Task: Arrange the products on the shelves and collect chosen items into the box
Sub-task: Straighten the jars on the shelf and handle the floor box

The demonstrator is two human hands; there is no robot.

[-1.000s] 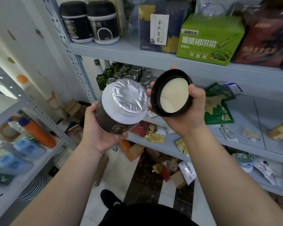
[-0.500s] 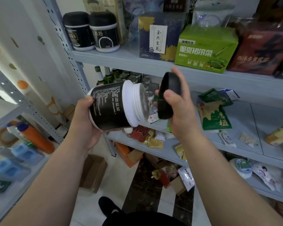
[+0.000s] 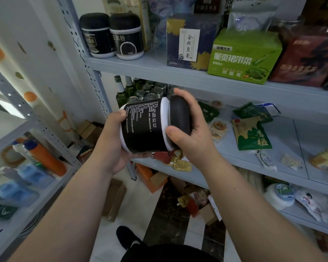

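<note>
One black jar (image 3: pixel 144 127) with white rims is held on its side in front of the grey shelves, at the height of the middle shelf (image 3: pixel 284 140). The left hand (image 3: pixel 114 140) is wrapped round its base, with the fingers curled under it. The right hand (image 3: pixel 193 137) is clamped on the black lid (image 3: pixel 179 112), which is set against the mouth of the jar; the thumb is laid on the white rim. Whether the lid is fully closed cannot be told. Two similar jars (image 3: pixel 113 35) are placed upright at the left end of the upper shelf (image 3: pixel 159 67), and a green box (image 3: pixel 244 57) is placed further right. Green bottles (image 3: pixel 121 91) are seen behind the held jar.
</note>
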